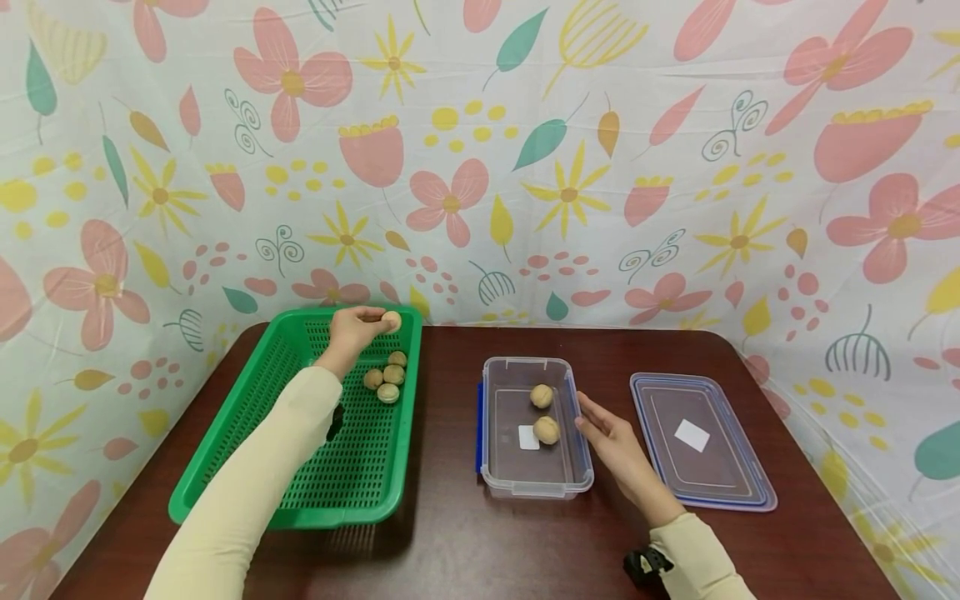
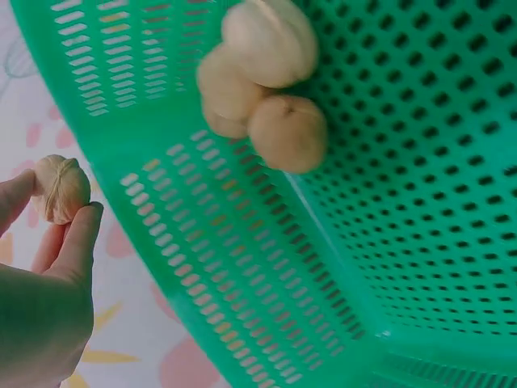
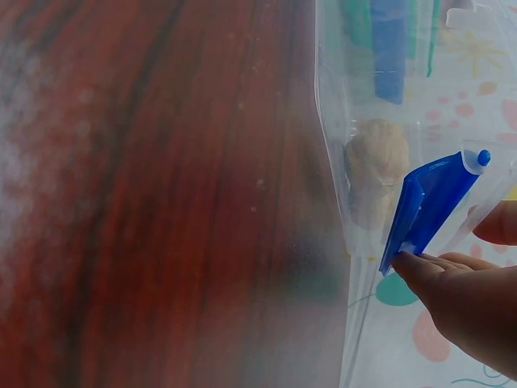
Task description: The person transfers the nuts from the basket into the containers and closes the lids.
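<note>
My left hand (image 1: 352, 333) pinches a walnut (image 1: 392, 321) between thumb and fingertips, near the far right corner of the green basket (image 1: 411, 417). In the left wrist view the walnut (image 2: 62, 189) shows its seam, just outside the basket's rim. Several walnuts (image 1: 387, 393) lie clustered inside the basket against its right wall. At the clear plastic container (image 1: 510, 485), my right hand (image 1: 618, 446) holds the right wall, thumb by the rim and fingers at the blue latch (image 3: 432, 198). Two walnuts (image 1: 546, 430) sit inside this container, beside a white square label.
To the right lies a flat clear lid (image 1: 701, 467) with a blue seal and a white square label (image 1: 692, 435). Another blue latch (image 1: 479, 429) hangs on the container's left side. A floral cloth (image 1: 480, 167) stands behind the dark brown table (image 1: 450, 550).
</note>
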### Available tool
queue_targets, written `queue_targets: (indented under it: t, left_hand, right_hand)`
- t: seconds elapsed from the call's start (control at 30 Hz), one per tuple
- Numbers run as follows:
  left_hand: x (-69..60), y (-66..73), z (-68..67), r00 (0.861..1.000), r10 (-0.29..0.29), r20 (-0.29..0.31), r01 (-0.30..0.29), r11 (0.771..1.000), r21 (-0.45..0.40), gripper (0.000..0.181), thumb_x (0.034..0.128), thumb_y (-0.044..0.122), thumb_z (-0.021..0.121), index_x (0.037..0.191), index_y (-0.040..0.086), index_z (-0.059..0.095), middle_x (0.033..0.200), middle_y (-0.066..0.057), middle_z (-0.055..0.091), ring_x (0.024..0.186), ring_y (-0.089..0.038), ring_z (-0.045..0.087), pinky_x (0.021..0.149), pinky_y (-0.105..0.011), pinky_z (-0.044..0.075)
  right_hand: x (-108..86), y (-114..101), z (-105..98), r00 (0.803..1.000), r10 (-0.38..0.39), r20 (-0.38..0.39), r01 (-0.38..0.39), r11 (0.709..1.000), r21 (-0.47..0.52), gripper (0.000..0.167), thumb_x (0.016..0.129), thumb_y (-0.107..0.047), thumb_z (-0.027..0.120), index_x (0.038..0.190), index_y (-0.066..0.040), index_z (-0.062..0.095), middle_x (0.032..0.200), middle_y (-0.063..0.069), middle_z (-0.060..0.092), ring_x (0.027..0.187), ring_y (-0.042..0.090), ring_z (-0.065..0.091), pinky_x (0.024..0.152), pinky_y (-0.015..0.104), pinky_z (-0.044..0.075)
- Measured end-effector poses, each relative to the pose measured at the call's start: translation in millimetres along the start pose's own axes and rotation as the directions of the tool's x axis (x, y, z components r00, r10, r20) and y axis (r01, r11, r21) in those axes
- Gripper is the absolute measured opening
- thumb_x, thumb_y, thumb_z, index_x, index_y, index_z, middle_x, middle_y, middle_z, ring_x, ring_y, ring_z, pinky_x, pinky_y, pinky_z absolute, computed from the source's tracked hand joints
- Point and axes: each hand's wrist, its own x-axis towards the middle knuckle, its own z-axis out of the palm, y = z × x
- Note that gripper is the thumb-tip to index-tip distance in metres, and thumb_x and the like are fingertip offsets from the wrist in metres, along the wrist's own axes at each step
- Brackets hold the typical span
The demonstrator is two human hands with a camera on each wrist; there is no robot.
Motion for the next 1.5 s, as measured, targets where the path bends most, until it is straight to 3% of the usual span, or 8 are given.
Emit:
queue_targets:
  t: [0.23,0.5,0.8,1.0,1.2,1.5]
  left_hand:
    - [-4.8,14.9,13.5,0.998,0.050,0.043,-0.049,0.999,-0.016,0.039,0.0902,0.024,0.070,0.125,0.007,0.064,0.128,-0.011,0.060,0.123,-0.027,0.050,0.101,-0.043,0.044]
    - [-13.5,38.4,39.8,0.994,0.065,0.087,-0.059,0.996,-0.071,0.036,0.0876,0.020,0.073,0.121,0.008,0.067,0.124,-0.011,0.063,0.119,-0.026,0.053,0.102,-0.042,0.043]
    - [-25.9,61.5,75.1,0.981,0.129,0.143,-0.105,0.981,-0.162,0.034,0.0837,0.015,0.077,0.115,0.005,0.070,0.116,-0.012,0.068,0.111,-0.025,0.060,0.096,-0.039,0.048]
    - [-34.5,72.8,100.1,0.962,0.176,0.207,-0.135,0.971,-0.197,0.032,0.0820,0.011,0.078,0.112,0.003,0.071,0.111,-0.012,0.070,0.108,-0.024,0.062,0.096,-0.038,0.049]
    - [-40.4,77.5,122.2,0.949,0.163,0.270,-0.119,0.978,-0.172,0.029,0.0821,0.014,0.079,0.109,0.006,0.073,0.107,-0.007,0.071,0.108,-0.022,0.060,0.096,-0.037,0.049]
    - [-45.8,71.4,151.7,0.940,0.154,0.304,-0.106,0.980,-0.171,0.027,0.0807,0.009,0.079,0.107,0.004,0.073,0.107,-0.008,0.070,0.101,-0.021,0.064,0.085,-0.032,0.054]
  right_hand:
    - [0.2,1,0,1.000,-0.007,-0.005,0.007,1.000,0.007,0.051,0.099,-0.007,0.052,0.146,0.002,0.036,0.149,0.018,0.036,0.137,0.026,0.033,0.097,0.010,0.035]
    - [0.1,-1,0,1.000,0.007,0.007,-0.007,1.000,-0.002,0.051,0.100,-0.009,0.051,0.148,0.001,0.034,0.151,0.017,0.034,0.139,0.027,0.031,0.110,0.038,0.028]
    - [0.1,-1,0,1.000,0.004,0.009,-0.004,1.000,-0.007,0.052,0.100,-0.009,0.051,0.148,0.001,0.034,0.151,0.017,0.033,0.139,0.027,0.031,0.110,0.038,0.027]
    - [-0.4,0,0,1.000,0.001,0.007,-0.001,1.000,-0.007,0.052,0.100,-0.009,0.052,0.148,0.001,0.035,0.151,0.017,0.034,0.139,0.027,0.031,0.109,0.035,0.028]
    - [0.0,-1,0,1.000,0.008,0.004,-0.008,1.000,-0.003,0.052,0.100,-0.008,0.052,0.148,0.000,0.035,0.150,0.017,0.034,0.139,0.027,0.032,0.109,0.036,0.028]
    - [0.0,-3,0,1.000,0.023,-0.004,-0.023,1.000,0.002,0.051,0.100,-0.007,0.051,0.147,0.000,0.035,0.150,0.017,0.035,0.139,0.027,0.032,0.111,0.041,0.027]
